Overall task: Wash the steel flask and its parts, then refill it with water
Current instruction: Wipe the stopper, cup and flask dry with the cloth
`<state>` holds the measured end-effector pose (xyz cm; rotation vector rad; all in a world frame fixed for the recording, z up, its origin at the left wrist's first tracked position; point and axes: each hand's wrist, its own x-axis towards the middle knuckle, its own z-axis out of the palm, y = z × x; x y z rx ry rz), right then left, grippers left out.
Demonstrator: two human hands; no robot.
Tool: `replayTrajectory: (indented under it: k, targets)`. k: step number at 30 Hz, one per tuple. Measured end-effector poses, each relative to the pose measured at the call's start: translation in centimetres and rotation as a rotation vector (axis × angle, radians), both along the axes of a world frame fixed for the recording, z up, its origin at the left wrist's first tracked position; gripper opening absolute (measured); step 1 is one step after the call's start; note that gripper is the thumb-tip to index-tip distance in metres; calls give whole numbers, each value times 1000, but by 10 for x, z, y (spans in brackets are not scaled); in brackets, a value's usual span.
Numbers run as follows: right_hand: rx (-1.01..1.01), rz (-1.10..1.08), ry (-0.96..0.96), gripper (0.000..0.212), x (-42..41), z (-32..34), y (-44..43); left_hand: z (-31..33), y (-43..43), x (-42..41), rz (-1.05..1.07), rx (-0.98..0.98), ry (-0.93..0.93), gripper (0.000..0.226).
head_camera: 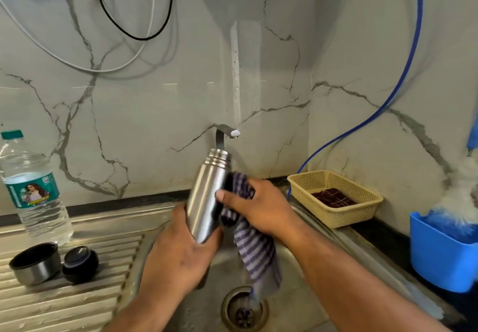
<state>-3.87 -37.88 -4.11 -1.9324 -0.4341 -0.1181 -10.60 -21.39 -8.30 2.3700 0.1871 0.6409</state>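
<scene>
The left hand (178, 251) fingers curl round the base of the shiny, capless flask (207, 194); the right hand (258, 207) fingers pinch a striped cloth (256, 251) against it. The label on the bottle (33, 194), far left of them, is unreadable.

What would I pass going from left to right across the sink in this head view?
steel cup → black stopper → steel flask → striped cloth → beige basket → blue tub
</scene>
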Motion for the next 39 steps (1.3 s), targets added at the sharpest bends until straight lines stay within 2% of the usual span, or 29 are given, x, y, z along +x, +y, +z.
replayTrajectory:
  k: [2,3,7,10,13,15,19,22,28,30,32,33,35,37,39]
  targets:
    - [-236,-35,-86,31,-1,3,-5,4,4,1,32,-140,-15,71]
    - [-257,-69,-78,30,0,5,-9,6,7,0,37,-141,-14,71]
    - [-69,-275,-45,29,16,28,-40,9,11,-8,5,-79,9,68]
    - [-2,-456,-118,45,45,50,-73,7,5,-12,-52,-72,32,67]
    - [-149,-643,-172,62,76,73,-103,8,1,-14,-74,10,53,67]
    - [-256,-716,-127,67,95,78,-120,9,-1,-16,-75,35,54,68]
    - [-520,-739,-157,44,122,56,-147,9,1,-15,-86,26,48,70]
    - [-663,-720,-128,37,125,31,-158,9,2,-13,-93,13,42,75]
    - [-673,-841,-96,33,106,11,-165,8,5,-11,-89,32,20,78]
    - [-563,-808,-208,28,84,10,-149,7,9,-9,-91,31,-1,80]
    - [-332,-684,-310,21,52,5,-121,7,12,-8,-100,17,-27,81]
    - [-220,-603,-323,17,32,2,-103,8,12,-9,-104,7,-41,81]
    - [18,-399,-197,17,-13,-10,-64,8,13,-11,-112,-25,-52,82]
    - [176,-142,16,36,-50,-23,-29,9,12,-14,-125,-35,-53,84]
    - [126,66,90,64,-67,-35,-7,11,10,-20,-162,-31,-58,83]
